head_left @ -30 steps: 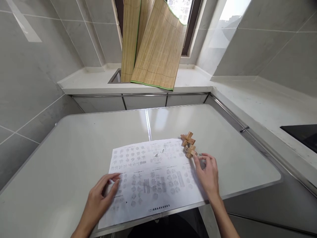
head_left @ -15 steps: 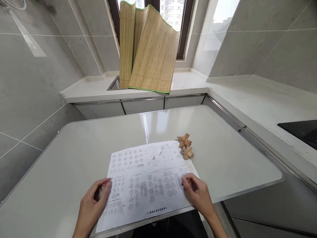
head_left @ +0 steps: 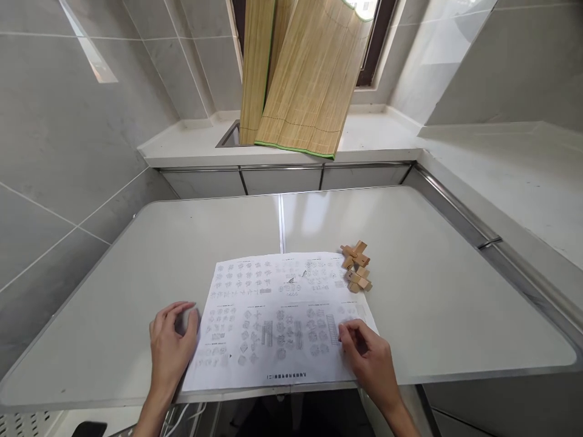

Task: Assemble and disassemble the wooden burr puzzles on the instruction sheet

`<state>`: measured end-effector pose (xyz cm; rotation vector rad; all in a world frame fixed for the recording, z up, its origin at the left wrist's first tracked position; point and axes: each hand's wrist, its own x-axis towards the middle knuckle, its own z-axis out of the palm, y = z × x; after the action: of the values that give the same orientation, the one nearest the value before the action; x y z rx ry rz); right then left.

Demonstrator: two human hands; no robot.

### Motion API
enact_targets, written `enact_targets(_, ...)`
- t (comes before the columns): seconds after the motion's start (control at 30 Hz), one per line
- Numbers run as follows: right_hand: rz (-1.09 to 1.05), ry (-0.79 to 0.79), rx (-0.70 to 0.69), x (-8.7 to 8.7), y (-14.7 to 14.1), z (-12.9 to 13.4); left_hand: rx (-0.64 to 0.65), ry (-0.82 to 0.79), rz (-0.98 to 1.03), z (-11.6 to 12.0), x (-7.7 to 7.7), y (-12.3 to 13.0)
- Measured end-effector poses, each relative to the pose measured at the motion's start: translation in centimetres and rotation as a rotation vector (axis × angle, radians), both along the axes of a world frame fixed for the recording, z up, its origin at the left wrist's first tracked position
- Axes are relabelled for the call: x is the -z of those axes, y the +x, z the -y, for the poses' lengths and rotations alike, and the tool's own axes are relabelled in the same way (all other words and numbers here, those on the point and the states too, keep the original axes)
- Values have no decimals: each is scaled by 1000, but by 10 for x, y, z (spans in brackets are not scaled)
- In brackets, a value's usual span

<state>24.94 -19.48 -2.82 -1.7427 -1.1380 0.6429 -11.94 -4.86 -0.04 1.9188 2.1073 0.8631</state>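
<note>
From the head camera we look down on a white, smooth-topped counter [head_left: 455, 303] with a pale straight seam [head_left: 281, 221] running away from us. Spread near its front edge is a large white paper sheet [head_left: 282, 303] printed with rows of small grey diagrams.

Our left hand [head_left: 173, 340] lies just beside the sheet's left edge, released, its thumb and fingers parted in a loose curve; whether the thumb touches the paper we cannot tell. Our right hand [head_left: 370, 361] is over the right part of the sheet with its fingers curled in and the thumb near the index finger; we cannot tell whether it pinches the paper.

At the sheet's far right corner we find 2 small light-brown clusters of crossed wooden bars: the farther cluster [head_left: 356, 254] and the nearer cluster [head_left: 359, 280], close together and well beyond the right hand's fingertips. The nearer one bears a dark printed mark.

Behind, we see a folded tan bamboo mat [head_left: 314, 79] with green edging, standing upright before a dark-framed window [head_left: 376, 48]. Its lower end is at a white worktop [head_left: 182, 145], beside the visible corner of a grey metal sink [head_left: 230, 135].
</note>
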Motion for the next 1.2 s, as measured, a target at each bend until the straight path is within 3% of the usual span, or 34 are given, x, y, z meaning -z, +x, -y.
enact_targets(0.4,44,17,28,3,-3,5,113,17,24,10,2,-2)
enact_targets(0.57,79,61,43,4,-4,2,93,-54,80,10,-4,-3)
enact_targets(1.2,90,50,42,8,-3,-2,148,-10,133,8,-3,-7)
